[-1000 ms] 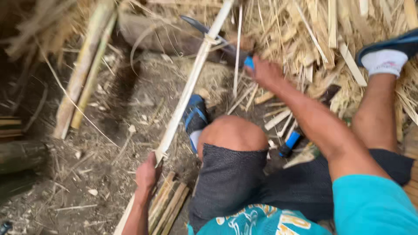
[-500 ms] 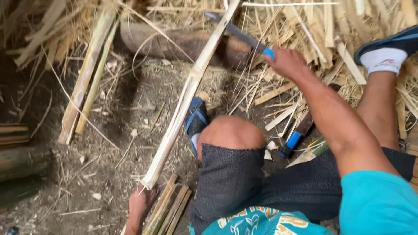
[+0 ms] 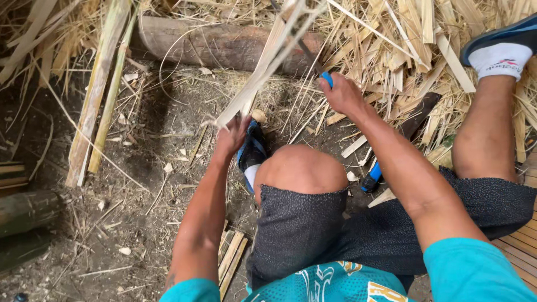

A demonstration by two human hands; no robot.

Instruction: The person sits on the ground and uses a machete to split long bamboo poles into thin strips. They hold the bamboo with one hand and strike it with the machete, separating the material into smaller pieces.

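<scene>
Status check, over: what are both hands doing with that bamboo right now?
Left hand grips bamboo strip low end. Right hand holds blue-handled knife against it. Log behind, straw all around.

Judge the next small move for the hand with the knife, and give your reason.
Probably draw the knife further down the bamboo strip. The right hand grips its blue handle with the blade at the strip, while the left hand holds the strip's lower end over the log.

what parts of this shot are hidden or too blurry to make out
Head view only:
- Bamboo strip: motion-blurred, its far end cut off by the top edge.
- Blade of the blue-handled knife: runs behind the strip, tip out of sight.
- Left hand: fingers blurred, grip unclear.
- Second blue-handled tool: mostly hidden behind the right forearm.
</scene>
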